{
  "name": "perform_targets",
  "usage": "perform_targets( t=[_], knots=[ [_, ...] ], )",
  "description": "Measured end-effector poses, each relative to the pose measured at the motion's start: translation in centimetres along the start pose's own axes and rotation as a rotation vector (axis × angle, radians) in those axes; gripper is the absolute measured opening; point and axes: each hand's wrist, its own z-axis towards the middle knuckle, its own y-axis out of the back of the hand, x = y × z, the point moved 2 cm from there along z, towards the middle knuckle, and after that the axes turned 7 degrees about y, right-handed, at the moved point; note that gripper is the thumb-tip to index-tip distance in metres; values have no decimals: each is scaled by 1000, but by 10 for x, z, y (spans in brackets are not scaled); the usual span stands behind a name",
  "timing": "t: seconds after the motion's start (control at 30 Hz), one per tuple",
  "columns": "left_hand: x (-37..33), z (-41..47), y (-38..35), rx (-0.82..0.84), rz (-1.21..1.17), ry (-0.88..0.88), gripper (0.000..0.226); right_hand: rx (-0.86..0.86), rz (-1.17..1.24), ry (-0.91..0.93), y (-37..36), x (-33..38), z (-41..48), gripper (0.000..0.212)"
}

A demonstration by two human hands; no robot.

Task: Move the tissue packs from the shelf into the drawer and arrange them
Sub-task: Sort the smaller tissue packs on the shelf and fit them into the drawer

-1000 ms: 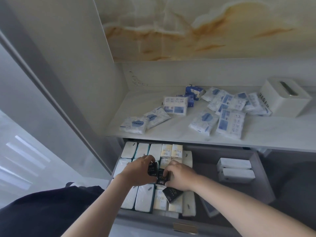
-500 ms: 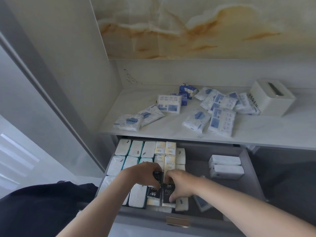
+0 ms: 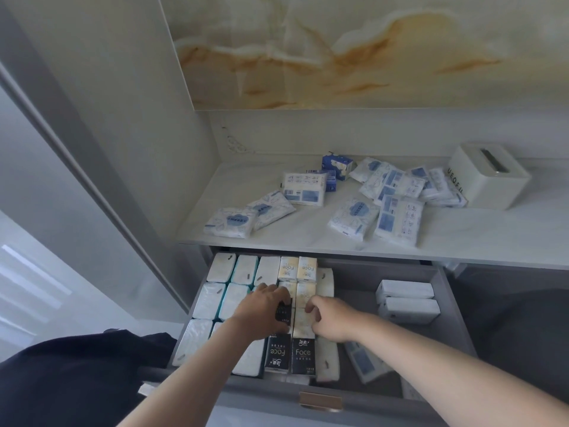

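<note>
Left hand (image 3: 261,312) is clamping black pack (image 3: 284,309), long axis up-frame; grip of right hand (image 3: 331,318) indeterminable. Drawer (image 3: 354,282) is sitting under marble shelf (image 3: 308,235).

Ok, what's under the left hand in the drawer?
A black tissue pack, gripped by the left hand, partly shows. Whatever lies beneath its palm is covered.

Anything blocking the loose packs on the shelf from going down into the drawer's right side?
Nothing visible. The drawer is pulled out below the shelf, with bare floor between the packed rows and two white packs at its right. The left hand, gripping a black pack, and the right hand are over the rows.
</note>
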Motion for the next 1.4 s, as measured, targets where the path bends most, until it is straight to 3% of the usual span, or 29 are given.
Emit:
perform_targets(
  t=[0.2,0.33,0.6,0.83,1.0,1.13,1.27,1.4],
  knots=[
    [3,6,4,109,-39,38,23,9,7,35,0,4,10,41],
    [1,6,12,82,93,-36,40,-76,49,36,21,-2,13,35],
    [-56,51,59,-80,-80,-100,32,-285,-13,53,127,-19,9,29],
    [-144,145,95,-81,-86,-131,42,-434,-365,-42,231,-90,-5,37],
    [-199,211,94,-84,-22,-136,58,-436,-482,-211,270,-146,0,86],
    [-224,249,83,-95,73,-178,90,-356,-483,-253,281,-173,23,130],
    [-226,275,82,-94,164,-247,119,-345,-477,-167,281,-178,50,127],
    [-204,291,91,-50,198,-266,130,-406,-280,-7,273,-169,78,116]
  ],
)
